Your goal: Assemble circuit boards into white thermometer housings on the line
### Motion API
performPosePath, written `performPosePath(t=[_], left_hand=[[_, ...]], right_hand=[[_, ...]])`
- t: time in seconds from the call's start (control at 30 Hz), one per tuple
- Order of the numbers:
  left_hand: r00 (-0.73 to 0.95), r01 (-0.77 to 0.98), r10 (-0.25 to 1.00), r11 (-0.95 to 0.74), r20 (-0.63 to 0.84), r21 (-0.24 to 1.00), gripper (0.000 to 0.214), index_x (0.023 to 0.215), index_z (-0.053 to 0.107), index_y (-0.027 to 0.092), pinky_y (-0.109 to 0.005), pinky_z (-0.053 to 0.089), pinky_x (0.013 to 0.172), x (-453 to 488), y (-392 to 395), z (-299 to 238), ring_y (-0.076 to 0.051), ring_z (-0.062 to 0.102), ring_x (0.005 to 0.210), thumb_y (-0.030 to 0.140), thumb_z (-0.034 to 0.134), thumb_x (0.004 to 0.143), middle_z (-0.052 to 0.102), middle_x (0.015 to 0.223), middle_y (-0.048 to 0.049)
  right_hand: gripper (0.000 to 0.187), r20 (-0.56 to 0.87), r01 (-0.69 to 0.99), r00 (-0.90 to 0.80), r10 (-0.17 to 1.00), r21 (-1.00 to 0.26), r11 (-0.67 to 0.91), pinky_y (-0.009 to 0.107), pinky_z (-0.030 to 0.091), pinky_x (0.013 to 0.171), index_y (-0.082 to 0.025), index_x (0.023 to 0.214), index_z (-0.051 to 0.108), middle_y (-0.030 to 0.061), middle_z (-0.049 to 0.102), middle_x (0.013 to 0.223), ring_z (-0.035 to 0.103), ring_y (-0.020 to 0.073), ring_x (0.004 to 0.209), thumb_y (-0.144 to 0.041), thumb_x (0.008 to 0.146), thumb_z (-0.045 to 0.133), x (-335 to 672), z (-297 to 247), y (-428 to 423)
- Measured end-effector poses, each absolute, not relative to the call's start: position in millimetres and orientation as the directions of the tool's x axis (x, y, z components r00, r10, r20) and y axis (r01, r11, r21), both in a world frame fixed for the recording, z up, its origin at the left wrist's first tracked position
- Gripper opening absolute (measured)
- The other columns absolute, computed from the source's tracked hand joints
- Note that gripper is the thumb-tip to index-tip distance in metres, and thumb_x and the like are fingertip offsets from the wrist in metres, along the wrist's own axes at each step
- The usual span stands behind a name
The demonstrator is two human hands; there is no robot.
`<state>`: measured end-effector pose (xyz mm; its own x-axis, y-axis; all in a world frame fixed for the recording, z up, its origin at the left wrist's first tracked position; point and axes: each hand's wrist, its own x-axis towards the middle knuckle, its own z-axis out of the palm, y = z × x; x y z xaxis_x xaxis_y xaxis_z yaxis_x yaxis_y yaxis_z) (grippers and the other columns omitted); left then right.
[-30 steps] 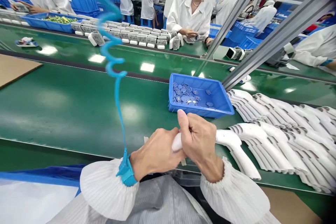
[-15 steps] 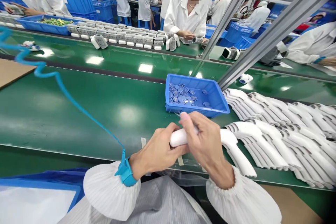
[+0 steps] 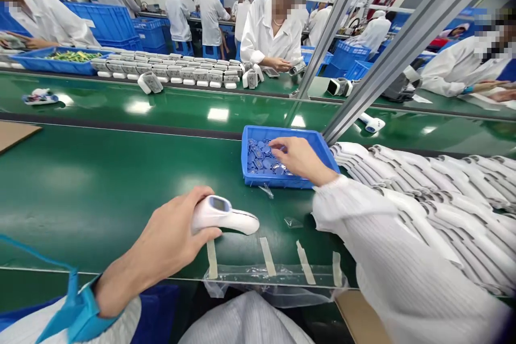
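In my left hand [image 3: 177,226] is a white infrared thermometer [image 3: 237,221] with a small grey screen framed in blue. The fingers wrap its head end, and its handle points right, just over the green bench. My right hand [image 3: 300,156] reaches into a shallow blue bin [image 3: 278,180], its fingers bent and apart above small blue plastic pieces [image 3: 258,158]. No piece shows between those fingers, though the palm side is hidden. Scraps of clear film [image 3: 266,190] lie in front of the bin.
Rows of white curved housings [image 3: 435,209] cover the right side. A slanted metal post [image 3: 403,54] rises behind the bin. Tape strips [image 3: 267,256] hold a plastic bag [image 3: 278,290] at the front edge. A blue coiled cord [image 3: 36,252] runs from my left wrist. Co-workers sit across the line.
My hands have parted. The left has moved left with the thermometer, whose screen now shows; the right has let go of it and moved forward into the blue bin.
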<state>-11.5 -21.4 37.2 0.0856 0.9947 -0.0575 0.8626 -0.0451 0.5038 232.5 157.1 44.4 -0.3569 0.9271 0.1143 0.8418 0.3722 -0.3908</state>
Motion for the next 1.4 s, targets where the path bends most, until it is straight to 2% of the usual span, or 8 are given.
performPosePath(t=[0.13,0.2,0.43,0.67,0.87,1.1,1.27,1.4], left_hand=[[0.361,0.926,0.932,-0.354,-0.029,0.131,0.023,0.104,0.065,0.019,-0.043,0.042,0.083,5.1,-11.1,30.9,-0.032,0.062,0.095,0.03,0.071,0.085,0.07,0.099,-0.0087],[0.422,0.905,0.904,-0.416,-0.069,0.086,0.015,0.092,0.066,0.017,-0.044,0.041,0.082,14.3,-8.9,29.2,-0.032,0.062,0.091,0.033,0.066,0.089,0.069,0.094,-0.0104],[0.026,0.82,0.997,0.019,-0.071,0.572,0.023,0.107,0.056,0.021,-0.03,0.038,0.062,1.8,-10.9,38.6,-0.021,0.059,0.07,0.041,0.051,0.097,0.066,0.085,-0.0014],[-0.02,0.489,0.999,0.037,-0.031,0.872,0.043,0.094,0.06,0.017,-0.027,0.039,0.061,24.5,0.4,32.6,-0.018,0.06,0.073,0.058,0.047,0.097,0.066,0.082,-0.002],[0.076,0.513,0.997,-0.024,-0.018,0.858,0.039,0.109,0.062,0.019,-0.026,0.038,0.061,32.3,-7.4,28.5,-0.016,0.057,0.07,0.054,0.051,0.097,0.065,0.082,0.0004],[0.172,0.665,0.985,-0.105,-0.014,0.739,0.037,0.126,0.058,0.023,-0.029,0.042,0.07,31.8,-7.0,37.7,-0.018,0.061,0.081,0.048,0.047,0.1,0.069,0.097,-0.0001],[0.249,0.76,0.968,-0.203,0.011,0.617,0.039,0.135,0.052,0.027,-0.033,0.043,0.081,27.8,-5.5,39.3,-0.022,0.063,0.098,0.046,0.047,0.101,0.068,0.121,-0.0013],[0.324,0.774,0.944,-0.304,0.065,0.556,0.034,0.129,0.056,0.027,-0.033,0.041,0.076,31.4,-2.1,33.9,-0.02,0.064,0.086,0.045,0.044,0.102,0.072,0.108,0.0007]], right_hand=[[0.027,0.032,0.87,-0.358,0.933,-0.351,0.346,0.027,0.049,0.076,-0.015,0.105,0.077,0.0105,0.078,0.093,0.071,0.021,0.087,-0.024,0.08,0.079,208.1,14.4,196.4],[0.026,0.025,0.874,-0.359,0.933,-0.342,0.345,0.027,0.049,0.075,-0.015,0.103,0.078,0.0101,0.078,0.089,0.071,0.0208,0.085,-0.022,0.078,0.08,199.4,6.4,202.1],[0.022,0.202,0.791,-0.412,0.889,-0.405,0.459,0.027,0.048,0.085,-0.019,0.11,0.075,0.0058,0.078,0.104,0.071,0.018,0.095,-0.022,0.097,0.058,205.1,40.5,156.2],[0.024,0.366,0.537,-0.45,0.814,-0.618,0.574,0.028,0.053,0.08,-0.02,0.107,0.074,0.0037,0.078,0.103,0.073,0.017,0.088,-0.02,0.099,0.052,203.6,62.8,54.2],[0.02,0.287,0.399,-0.304,0.909,-0.828,0.395,0.029,0.058,0.083,-0.023,0.107,0.074,-0.0001,0.078,0.104,0.073,0.0163,0.091,-0.017,0.093,0.061,213.9,51.9,38.5],[0.027,0.503,0.448,-0.302,0.81,-0.675,0.587,0.027,0.059,0.086,-0.018,0.111,0.074,0.0049,0.076,0.108,0.072,0.0161,0.097,-0.006,0.092,0.058,218.1,42.4,31.7],[0.029,0.48,0.443,-0.339,0.809,-0.677,0.588,0.024,0.059,0.083,-0.02,0.115,0.072,0.0042,0.074,0.111,0.071,0.0141,0.097,-0.007,0.094,0.056,223.7,45.1,24.3],[0.027,0.467,0.447,-0.363,0.806,-0.672,0.59,0.024,0.056,0.083,-0.016,0.119,0.068,0.0059,0.072,0.11,0.069,0.0138,0.096,-0.011,0.096,0.055,223.1,34.5,19.1]])
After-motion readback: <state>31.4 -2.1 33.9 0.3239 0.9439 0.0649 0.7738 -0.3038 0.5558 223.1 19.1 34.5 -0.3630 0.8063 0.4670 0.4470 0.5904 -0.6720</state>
